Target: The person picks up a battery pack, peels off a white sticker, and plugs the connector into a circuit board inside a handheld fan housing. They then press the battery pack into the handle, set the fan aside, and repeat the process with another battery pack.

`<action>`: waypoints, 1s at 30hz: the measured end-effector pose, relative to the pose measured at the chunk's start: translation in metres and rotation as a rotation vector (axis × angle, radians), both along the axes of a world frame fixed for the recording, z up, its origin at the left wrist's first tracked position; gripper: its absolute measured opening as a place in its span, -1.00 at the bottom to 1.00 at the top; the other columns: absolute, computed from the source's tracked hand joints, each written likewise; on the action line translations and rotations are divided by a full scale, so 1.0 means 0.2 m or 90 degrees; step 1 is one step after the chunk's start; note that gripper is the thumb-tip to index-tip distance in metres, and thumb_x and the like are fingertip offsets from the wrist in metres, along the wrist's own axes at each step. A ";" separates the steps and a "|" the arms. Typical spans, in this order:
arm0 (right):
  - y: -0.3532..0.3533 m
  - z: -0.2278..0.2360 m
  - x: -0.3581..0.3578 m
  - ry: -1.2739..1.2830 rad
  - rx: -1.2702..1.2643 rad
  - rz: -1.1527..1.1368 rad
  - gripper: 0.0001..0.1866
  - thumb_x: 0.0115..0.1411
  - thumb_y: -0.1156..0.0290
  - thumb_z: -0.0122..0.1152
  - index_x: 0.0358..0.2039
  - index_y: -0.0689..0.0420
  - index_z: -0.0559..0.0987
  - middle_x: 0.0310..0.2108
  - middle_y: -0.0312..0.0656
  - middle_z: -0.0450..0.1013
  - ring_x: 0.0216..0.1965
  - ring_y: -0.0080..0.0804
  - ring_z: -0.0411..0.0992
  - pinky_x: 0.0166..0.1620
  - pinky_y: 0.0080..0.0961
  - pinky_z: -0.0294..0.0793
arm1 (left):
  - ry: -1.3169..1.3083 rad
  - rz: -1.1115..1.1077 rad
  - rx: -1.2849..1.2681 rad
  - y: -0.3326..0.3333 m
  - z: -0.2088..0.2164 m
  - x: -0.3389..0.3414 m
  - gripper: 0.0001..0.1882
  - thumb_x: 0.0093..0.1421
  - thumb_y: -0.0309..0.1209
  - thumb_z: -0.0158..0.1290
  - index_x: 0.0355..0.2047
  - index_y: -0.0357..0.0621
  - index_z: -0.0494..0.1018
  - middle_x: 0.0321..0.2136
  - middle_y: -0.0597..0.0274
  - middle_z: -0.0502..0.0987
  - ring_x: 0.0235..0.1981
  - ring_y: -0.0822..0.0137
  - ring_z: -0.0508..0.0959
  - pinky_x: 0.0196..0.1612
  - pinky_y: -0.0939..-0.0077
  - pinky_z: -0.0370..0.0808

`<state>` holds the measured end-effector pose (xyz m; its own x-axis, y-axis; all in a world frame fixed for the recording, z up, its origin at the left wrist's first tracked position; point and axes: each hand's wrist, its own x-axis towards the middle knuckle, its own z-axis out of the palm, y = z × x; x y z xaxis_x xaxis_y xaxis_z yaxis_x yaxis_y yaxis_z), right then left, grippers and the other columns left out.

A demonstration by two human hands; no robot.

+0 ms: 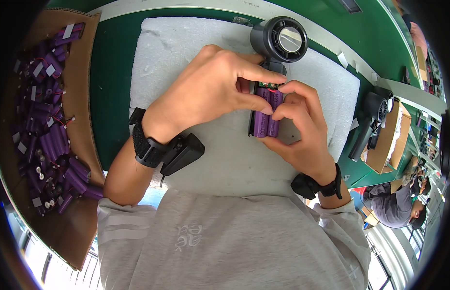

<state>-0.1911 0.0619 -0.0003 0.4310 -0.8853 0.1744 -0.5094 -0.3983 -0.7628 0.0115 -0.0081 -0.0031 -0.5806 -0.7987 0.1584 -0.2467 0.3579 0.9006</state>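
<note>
A black handheld fan (261, 40) lies above the foam sheet, its round head at the far end and its handle pointing toward me. In the opened handle sits a battery pack (266, 122) of two purple cells side by side. A green circuit board (266, 85) with a bit of red wire shows between the cells and the fan head. My left hand (205, 89) is closed on the handle from the left, its thumb pressing on the cells. From the right, my right hand (304, 118) grips the handle, its bent fingers against the pack's side and its thumb near the lower end.
A white foam sheet (159, 63) lies on the green table (109, 92). Left stands a cardboard box (82, 96) of purple battery packs (53, 140). At right are another black fan (375, 107) and a small carton (401, 126); beyond sits a person (391, 208).
</note>
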 end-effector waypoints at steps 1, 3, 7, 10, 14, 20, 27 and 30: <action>0.00 0.00 0.00 -0.007 0.004 -0.001 -0.50 -0.32 0.64 0.49 -0.33 0.13 0.44 0.02 -0.07 0.23 -0.24 -0.34 0.44 -0.15 -0.40 0.50 | 0.004 0.001 0.010 0.00 0.00 0.00 -0.56 -0.19 -0.44 0.36 -0.20 -0.01 0.62 -0.41 0.12 0.58 -0.50 0.10 0.55 -0.39 0.39 0.49; 0.00 -0.01 0.00 -0.020 0.014 -0.002 -0.47 -0.31 0.65 0.49 -0.30 0.12 0.40 0.02 -0.05 0.21 -0.23 -0.34 0.43 -0.13 -0.38 0.49 | 0.008 0.004 0.023 0.00 0.00 0.00 -0.56 -0.20 -0.44 0.36 -0.20 -0.01 0.62 -0.42 0.12 0.58 -0.50 0.10 0.55 -0.39 0.39 0.49; -0.01 -0.01 0.00 -0.037 0.010 0.013 -0.43 -0.30 0.64 0.50 -0.28 0.09 0.36 0.02 -0.03 0.21 -0.20 -0.30 0.42 -0.11 -0.38 0.47 | 0.016 0.006 0.023 0.00 0.01 0.00 -0.56 -0.19 -0.44 0.36 -0.20 0.01 0.62 -0.43 0.13 0.59 -0.50 0.11 0.55 -0.39 0.40 0.50; -0.01 -0.02 0.00 -0.038 0.009 0.021 -0.42 -0.30 0.63 0.51 -0.27 0.08 0.36 0.02 -0.03 0.21 -0.19 -0.28 0.42 -0.11 -0.39 0.46 | -0.025 -0.014 0.005 -0.01 0.01 0.01 -0.50 -0.25 -0.49 0.39 -0.18 -0.07 0.61 -0.28 0.11 0.63 -0.45 0.32 0.60 -0.37 0.56 0.52; -0.02 -0.02 -0.01 -0.026 0.007 0.022 -0.41 -0.30 0.62 0.52 -0.27 0.06 0.35 0.01 -0.03 0.21 -0.18 -0.26 0.41 -0.10 -0.39 0.45 | -0.023 -0.023 0.004 -0.01 0.01 0.01 -0.49 -0.25 -0.50 0.39 -0.17 -0.09 0.60 -0.25 0.09 0.63 -0.42 0.30 0.62 -0.32 0.55 0.55; -0.01 -0.02 0.01 -0.022 -0.001 0.005 -0.40 -0.31 0.61 0.52 -0.26 0.05 0.36 0.00 -0.04 0.21 -0.14 -0.24 0.37 -0.10 -0.34 0.44 | -0.038 -0.037 0.048 -0.01 0.01 0.02 -0.47 -0.26 -0.50 0.39 -0.16 -0.10 0.60 -0.25 0.07 0.62 -0.41 0.30 0.62 -0.30 0.54 0.56; -0.01 0.01 0.04 0.014 0.053 -0.045 -0.36 -0.33 0.61 0.49 -0.19 0.06 0.37 -0.01 -0.12 0.21 -0.11 -0.29 0.32 -0.14 -0.43 0.39 | -0.050 -0.057 0.036 -0.02 0.02 0.02 -0.47 -0.26 -0.53 0.39 -0.15 -0.11 0.60 -0.28 0.10 0.63 -0.41 0.32 0.61 -0.30 0.55 0.53; 0.00 0.00 0.03 0.000 0.058 -0.062 -0.33 -0.32 0.59 0.50 -0.15 0.06 0.38 -0.01 -0.14 0.21 -0.13 -0.32 0.32 -0.15 -0.45 0.37 | -0.082 -0.024 0.051 -0.01 0.03 0.00 -0.46 -0.26 -0.53 0.39 -0.15 -0.11 0.60 -0.29 0.10 0.64 -0.42 0.32 0.59 -0.29 0.55 0.52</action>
<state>-0.1844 0.0620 -0.0002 0.3427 -0.9349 0.0919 -0.5424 -0.2768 -0.7932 0.0112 -0.0101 0.0034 -0.6219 -0.7829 0.0171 -0.3491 0.2967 0.8889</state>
